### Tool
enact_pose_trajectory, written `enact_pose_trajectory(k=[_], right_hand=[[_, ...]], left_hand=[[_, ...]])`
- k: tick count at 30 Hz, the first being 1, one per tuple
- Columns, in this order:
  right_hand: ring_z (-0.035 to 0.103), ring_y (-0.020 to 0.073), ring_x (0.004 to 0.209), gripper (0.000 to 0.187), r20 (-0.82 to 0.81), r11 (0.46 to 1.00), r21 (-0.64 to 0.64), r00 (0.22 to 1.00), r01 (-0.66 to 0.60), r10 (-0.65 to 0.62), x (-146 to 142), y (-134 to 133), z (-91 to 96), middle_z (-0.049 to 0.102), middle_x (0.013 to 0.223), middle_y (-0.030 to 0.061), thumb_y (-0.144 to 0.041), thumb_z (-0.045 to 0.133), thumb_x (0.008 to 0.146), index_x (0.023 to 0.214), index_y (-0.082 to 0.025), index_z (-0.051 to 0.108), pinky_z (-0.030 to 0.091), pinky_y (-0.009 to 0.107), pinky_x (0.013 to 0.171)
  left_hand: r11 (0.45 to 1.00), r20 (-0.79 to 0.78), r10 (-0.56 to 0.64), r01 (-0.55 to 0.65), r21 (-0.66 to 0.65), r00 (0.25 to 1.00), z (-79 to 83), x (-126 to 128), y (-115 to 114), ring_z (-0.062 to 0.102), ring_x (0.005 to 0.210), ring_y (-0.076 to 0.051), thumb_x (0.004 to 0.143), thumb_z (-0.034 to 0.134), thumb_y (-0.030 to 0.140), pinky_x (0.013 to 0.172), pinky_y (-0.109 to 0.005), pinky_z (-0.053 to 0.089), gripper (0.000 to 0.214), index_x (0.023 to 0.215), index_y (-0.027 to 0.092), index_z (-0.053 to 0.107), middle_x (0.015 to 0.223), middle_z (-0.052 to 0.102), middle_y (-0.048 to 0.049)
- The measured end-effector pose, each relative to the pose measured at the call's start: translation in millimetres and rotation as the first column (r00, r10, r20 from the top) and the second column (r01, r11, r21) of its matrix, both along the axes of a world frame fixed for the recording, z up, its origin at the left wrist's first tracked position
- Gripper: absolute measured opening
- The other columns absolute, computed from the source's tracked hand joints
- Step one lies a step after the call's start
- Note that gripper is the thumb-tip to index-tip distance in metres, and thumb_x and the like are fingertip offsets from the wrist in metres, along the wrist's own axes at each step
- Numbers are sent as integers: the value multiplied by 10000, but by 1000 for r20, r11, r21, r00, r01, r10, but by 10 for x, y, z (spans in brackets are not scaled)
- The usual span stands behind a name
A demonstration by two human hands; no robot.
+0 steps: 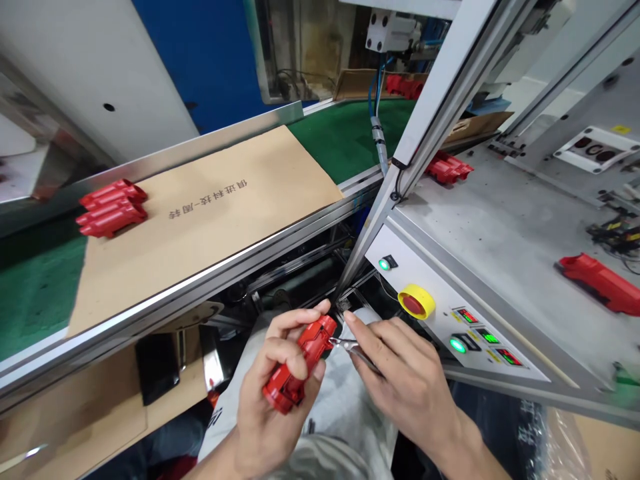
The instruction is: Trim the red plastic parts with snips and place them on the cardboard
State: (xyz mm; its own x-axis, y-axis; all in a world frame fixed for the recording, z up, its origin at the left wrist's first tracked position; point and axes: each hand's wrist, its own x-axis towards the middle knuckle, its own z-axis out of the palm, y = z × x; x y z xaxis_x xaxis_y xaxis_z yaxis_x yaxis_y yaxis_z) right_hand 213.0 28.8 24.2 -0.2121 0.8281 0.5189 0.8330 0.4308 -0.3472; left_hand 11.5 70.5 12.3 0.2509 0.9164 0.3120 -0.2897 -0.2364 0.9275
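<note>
Left hand: my left hand [273,380] is closed around a red plastic housing [311,350], fingers wrapped over it, holding it up above my lap

Right hand: my right hand [405,377] is closed on small side cutters [350,346], their steel tips right at the housing's upper end

Handling: I judge it best to keep the housing braced in my palm, bring the tips in steadily, and keep my left fingers clear of them

Control panel: a white control panel [450,313] lies just right of my hands, with a red emergency stop button [415,301] in a yellow ring

Bench: a red housing [600,283] and a red cluster [447,167] lie on a grey steel bench [500,200]

Belt: left, a stack of red housings [113,208] sits on a printed cardboard sheet [200,220] on a green conveyor belt [350,133]
</note>
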Motion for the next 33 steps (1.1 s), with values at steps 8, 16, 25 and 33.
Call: enact_pose_trajectory(k=[8, 16, 25, 33], right_hand=[[628, 198, 786, 569, -9, 999, 45, 1000, 22, -22, 2, -12, -60, 739, 929, 68, -38, 681, 1009, 1562, -137, 587, 581, 356, 724], [679, 118, 702, 320, -529, 989, -150, 844, 10, -89, -33, 40, -141, 754, 894, 10, -181, 758, 1017, 1335, -215, 774, 578, 233, 641], [690, 226, 942, 514, -245, 998, -55, 969, 7, -20, 13, -5, 9, 764, 1061, 84, -106, 733, 995, 1496, -198, 663, 616, 408, 853], [700, 197, 832, 545, -80, 998, 36, 996, -41, 44, 42, 26, 6, 779, 984, 68, -6, 681, 994, 1509, -182, 654, 616, 352, 756]], left_hand=[[999, -31, 28, -27, 18, 999, -30, 9, 8, 652, 1462, -283, 1009, 659, 30, 1237, -363, 554, 261, 893, 229, 536, 1349, 635, -37], [994, 26, -17, 20, -110, 1000, -75, -13, 0, 658, 1457, -321, 1005, 686, 52, 1218, -428, 576, 249, 913, 237, 547, 1401, 648, -54], [988, 73, -57, 66, -139, 996, -103, -31, 4, 622, 1496, -319, 999, 690, 30, 1244, -392, 551, 260, 930, 241, 554, 1426, 632, -43], [991, 23, -93, 94, -99, 995, -29, -95, -13, 691, 1408, -276, 1012, 702, 104, 1189, -391, 590, 227, 1075, 295, 596, 1381, 661, -62]])
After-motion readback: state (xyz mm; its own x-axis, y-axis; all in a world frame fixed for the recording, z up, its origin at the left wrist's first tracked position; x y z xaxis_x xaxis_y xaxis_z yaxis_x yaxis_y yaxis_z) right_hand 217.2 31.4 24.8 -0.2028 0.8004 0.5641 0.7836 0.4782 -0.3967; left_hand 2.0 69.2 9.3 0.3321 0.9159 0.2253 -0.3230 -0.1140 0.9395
